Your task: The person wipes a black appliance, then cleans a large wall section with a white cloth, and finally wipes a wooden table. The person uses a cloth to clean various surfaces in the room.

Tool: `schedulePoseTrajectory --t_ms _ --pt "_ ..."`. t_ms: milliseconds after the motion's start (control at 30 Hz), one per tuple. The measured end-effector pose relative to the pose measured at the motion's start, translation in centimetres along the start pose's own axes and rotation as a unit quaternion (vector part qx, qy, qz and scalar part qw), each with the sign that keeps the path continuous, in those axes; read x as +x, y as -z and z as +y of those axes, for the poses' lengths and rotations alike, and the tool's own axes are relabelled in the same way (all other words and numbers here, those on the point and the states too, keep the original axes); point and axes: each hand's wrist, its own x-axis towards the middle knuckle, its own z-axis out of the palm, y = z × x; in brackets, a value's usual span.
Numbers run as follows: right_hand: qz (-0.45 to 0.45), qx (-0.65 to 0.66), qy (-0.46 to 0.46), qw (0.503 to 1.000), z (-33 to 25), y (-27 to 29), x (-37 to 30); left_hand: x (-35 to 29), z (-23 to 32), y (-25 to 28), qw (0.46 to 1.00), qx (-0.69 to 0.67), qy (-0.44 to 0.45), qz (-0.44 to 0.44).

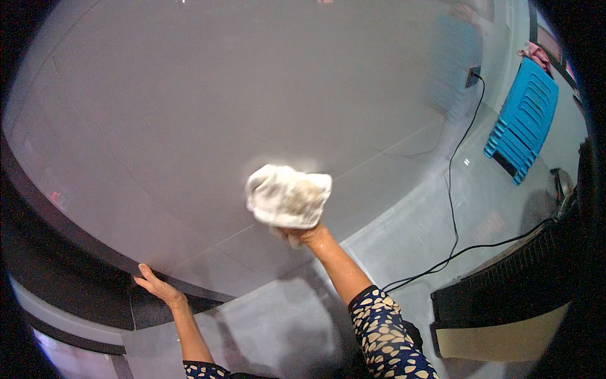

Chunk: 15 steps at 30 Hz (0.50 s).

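Observation:
My right hand point(302, 235) holds a bunched white cloth point(287, 197) with brownish stains against a large grey glossy tiled surface point(252, 95). The cloth covers most of the fingers and is slightly blurred. Lower left, my left hand point(161, 289) rests at the dark edge strip point(95, 249) bordering the tiles. Its thumb stands apart from the fingers, and it holds nothing that I can see. Both forearms come out of dark blue sleeves with pale spots.
A blue ribbed plastic panel point(527, 114), maybe a folded stool, is at the right with a pink cloth point(538, 58) by its top. From a wall socket point(472, 77) a black cable point(451, 183) runs down to the pale floor. Black-and-tan furniture point(505, 303) stands lower right.

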Motion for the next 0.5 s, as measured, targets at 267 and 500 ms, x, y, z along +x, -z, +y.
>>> schedulePoseTrajectory --t_ms 267,500 --pt "0.279 -0.264 0.020 0.923 8.7 6.4 -0.1 0.3 0.3 0.3 0.999 0.037 -0.015 0.005" --pt "0.459 -0.105 -0.174 0.865 6.8 8.8 0.8 0.2 -0.2 1.5 0.995 0.093 -0.005 -0.046"
